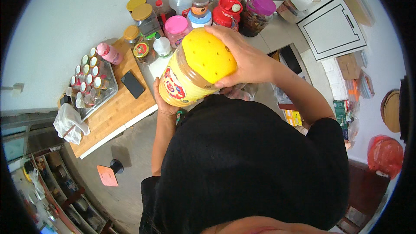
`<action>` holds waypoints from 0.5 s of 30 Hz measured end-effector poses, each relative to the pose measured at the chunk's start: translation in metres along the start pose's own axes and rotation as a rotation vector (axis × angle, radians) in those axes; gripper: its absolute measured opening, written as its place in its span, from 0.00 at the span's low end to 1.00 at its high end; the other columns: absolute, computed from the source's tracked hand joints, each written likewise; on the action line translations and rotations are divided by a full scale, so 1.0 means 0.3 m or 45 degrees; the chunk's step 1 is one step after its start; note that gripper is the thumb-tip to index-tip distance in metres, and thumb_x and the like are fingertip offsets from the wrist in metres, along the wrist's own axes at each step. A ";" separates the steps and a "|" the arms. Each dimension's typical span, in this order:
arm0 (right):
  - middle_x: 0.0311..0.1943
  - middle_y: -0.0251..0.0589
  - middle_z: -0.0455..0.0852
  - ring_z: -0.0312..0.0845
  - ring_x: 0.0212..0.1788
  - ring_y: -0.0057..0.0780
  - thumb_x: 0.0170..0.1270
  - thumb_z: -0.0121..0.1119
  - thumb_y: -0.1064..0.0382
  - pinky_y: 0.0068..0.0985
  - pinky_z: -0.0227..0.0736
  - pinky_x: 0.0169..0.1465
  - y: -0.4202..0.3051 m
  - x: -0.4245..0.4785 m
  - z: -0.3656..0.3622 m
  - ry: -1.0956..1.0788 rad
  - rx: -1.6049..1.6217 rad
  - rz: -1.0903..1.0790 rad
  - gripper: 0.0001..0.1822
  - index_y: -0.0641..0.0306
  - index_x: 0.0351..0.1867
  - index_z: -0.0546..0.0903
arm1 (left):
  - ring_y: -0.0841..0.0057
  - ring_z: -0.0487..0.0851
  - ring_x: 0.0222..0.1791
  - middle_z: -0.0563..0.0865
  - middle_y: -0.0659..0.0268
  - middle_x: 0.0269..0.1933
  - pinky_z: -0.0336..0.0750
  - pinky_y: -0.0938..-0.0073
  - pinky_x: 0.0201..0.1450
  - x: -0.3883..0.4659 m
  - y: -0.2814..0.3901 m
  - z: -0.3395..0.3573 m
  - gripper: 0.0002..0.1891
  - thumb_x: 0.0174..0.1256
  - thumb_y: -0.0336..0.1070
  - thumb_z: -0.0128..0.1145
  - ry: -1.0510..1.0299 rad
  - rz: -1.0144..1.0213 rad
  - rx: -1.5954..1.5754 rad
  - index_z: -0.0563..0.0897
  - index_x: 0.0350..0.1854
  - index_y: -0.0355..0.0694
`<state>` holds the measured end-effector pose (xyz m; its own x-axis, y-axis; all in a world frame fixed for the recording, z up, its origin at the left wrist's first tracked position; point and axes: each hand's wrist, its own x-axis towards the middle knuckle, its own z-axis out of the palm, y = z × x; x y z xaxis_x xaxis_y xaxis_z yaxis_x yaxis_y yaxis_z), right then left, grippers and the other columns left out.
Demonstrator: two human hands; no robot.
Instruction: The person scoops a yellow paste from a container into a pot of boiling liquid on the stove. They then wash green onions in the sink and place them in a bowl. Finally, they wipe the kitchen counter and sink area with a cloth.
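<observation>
Held up close before me is a large plastic jar (187,79) with a printed label and a bumpy yellow lid (209,55). My right hand (242,57) spans the lid, its thumb and fingers on opposite edges. My left hand (164,100) supports the jar near its base; part of that hand is hidden behind it. The lid sits on the jar's mouth, and the jar leans with its lid up and to the right. Behind it on the counter are a pink-lidded jar (177,27) and a white bottle with a dark green cap (162,45).
A bamboo board (130,112) holds a black phone (132,84), a pink bottle (110,53) and a clear tray (112,92) with several small white-lidded jars. Along the wall stand a red jar (226,13) and a purple-lidded jar (258,13). An orange-seated stool (108,175) stands on the floor.
</observation>
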<state>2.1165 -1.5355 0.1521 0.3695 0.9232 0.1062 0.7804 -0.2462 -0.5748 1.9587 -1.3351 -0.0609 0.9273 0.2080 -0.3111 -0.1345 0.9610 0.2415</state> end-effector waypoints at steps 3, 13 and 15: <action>0.72 0.58 0.58 0.55 0.74 0.47 0.49 0.76 0.48 0.40 0.52 0.74 0.049 0.013 0.064 0.212 0.215 0.343 0.58 0.64 0.76 0.50 | 0.57 0.80 0.60 0.80 0.55 0.63 0.74 0.53 0.63 0.023 0.014 0.035 0.34 0.71 0.63 0.41 0.037 0.139 0.072 0.72 0.67 0.41; 0.72 0.59 0.55 0.46 0.77 0.52 0.41 0.80 0.46 0.42 0.45 0.77 0.040 -0.013 0.069 0.028 0.015 -0.029 0.66 0.61 0.77 0.47 | 0.58 0.83 0.56 0.83 0.53 0.59 0.78 0.56 0.59 0.019 0.091 -0.065 0.33 0.70 0.60 0.45 0.025 0.028 0.095 0.73 0.64 0.36; 0.71 0.58 0.57 0.49 0.75 0.51 0.42 0.79 0.46 0.41 0.47 0.76 0.037 -0.007 0.086 0.043 0.123 -0.052 0.63 0.62 0.76 0.51 | 0.58 0.83 0.56 0.83 0.53 0.59 0.78 0.55 0.60 0.014 0.072 -0.061 0.33 0.69 0.60 0.46 0.015 -0.006 0.065 0.73 0.64 0.36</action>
<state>2.1116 -1.5325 0.1246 0.3564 0.9210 0.1574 0.7434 -0.1775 -0.6448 1.9532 -1.3102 -0.0738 0.9237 0.2059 -0.3230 -0.1118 0.9515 0.2866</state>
